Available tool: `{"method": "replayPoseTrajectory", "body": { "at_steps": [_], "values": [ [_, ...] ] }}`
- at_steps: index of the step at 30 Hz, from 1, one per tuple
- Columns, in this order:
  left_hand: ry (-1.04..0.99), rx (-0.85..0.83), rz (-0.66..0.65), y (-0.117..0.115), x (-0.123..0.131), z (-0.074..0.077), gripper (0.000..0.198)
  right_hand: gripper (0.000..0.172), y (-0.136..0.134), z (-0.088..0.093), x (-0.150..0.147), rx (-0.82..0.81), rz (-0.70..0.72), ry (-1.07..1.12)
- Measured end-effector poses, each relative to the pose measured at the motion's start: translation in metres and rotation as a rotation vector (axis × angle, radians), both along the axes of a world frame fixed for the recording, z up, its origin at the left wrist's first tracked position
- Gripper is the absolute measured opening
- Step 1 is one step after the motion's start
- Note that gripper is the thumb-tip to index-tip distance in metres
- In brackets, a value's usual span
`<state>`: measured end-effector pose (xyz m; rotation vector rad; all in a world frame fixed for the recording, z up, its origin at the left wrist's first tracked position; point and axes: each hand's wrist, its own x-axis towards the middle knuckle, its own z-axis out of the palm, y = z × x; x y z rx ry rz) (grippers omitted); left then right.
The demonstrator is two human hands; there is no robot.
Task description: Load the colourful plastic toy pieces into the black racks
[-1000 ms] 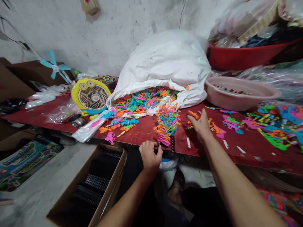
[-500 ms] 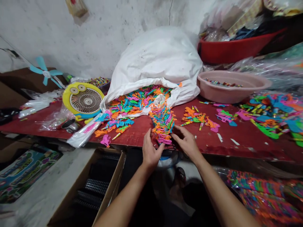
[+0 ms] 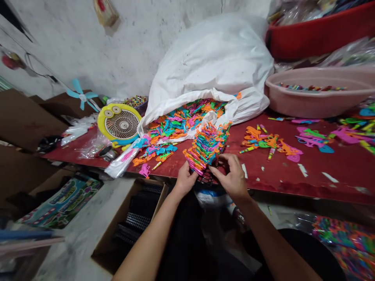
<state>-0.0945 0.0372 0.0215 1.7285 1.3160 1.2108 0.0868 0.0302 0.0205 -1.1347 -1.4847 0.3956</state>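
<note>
The left hand held the near left end of a long, thick row of bright plastic toy pieces in pink, orange, green and blue. Its fingertips were hidden, so I could not tell how hard it squeezed. The right hand was bent around the right edge of a black plastic holder with holes, with its thumb on the near side. The holder sat under the row.

The row was right in front of a big, puffy white cloth sack, and its far end came close to the sack's open mouth. More bright pieces filled that mouth and spilled out in front of the sack, to the left, on a flat red table.

To the left of the sack stood a round yellow plastic fan with two big eyes. To the right of the sack was a wide, pale pink plastic tub with small colourful bits inside. A loose pile of mostly orange pieces lay in front of the sack, to the right. Lower than the sack, to the front left, an open brown cardboard box held black plastic things with holes.
</note>
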Motion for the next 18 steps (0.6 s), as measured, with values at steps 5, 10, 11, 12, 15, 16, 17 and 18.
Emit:
{"method": "replayPoseTrajectory", "body": {
  "at_steps": [5, 10, 11, 12, 15, 16, 17, 18],
  "values": [
    [-0.048, 0.006, 0.02, 0.002, 0.006, -0.009, 0.032, 0.035, 0.004, 0.001, -0.009, 0.071, -0.13, -0.09],
    [-0.076, 0.056, 0.123, 0.009, 0.014, -0.022, 0.025, 0.034, 0.006, 0.0, -0.011, 0.086, -0.178, -0.156],
    [-0.065, 0.065, 0.15, 0.01, 0.015, -0.023, 0.024, 0.034, 0.006, -0.001, -0.012, 0.089, -0.189, -0.175],
    [-0.057, 0.075, 0.173, 0.011, 0.015, -0.024, 0.022, 0.034, 0.006, -0.001, -0.012, 0.092, -0.202, -0.197],
    [-0.032, 0.095, 0.231, 0.01, 0.017, -0.025, 0.018, 0.036, 0.005, -0.003, -0.013, 0.098, -0.253, -0.267],
    [-0.017, 0.097, 0.246, 0.008, 0.018, -0.026, 0.018, 0.037, 0.005, -0.004, -0.014, 0.097, -0.274, -0.286],
    [-0.001, 0.096, 0.26, 0.007, 0.018, -0.026, 0.018, 0.037, 0.005, -0.005, -0.014, 0.094, -0.296, -0.304],
    [0.015, 0.094, 0.273, 0.005, 0.019, -0.026, 0.019, 0.038, 0.005, -0.005, -0.014, 0.095, -0.314, -0.32]
  ]
}}
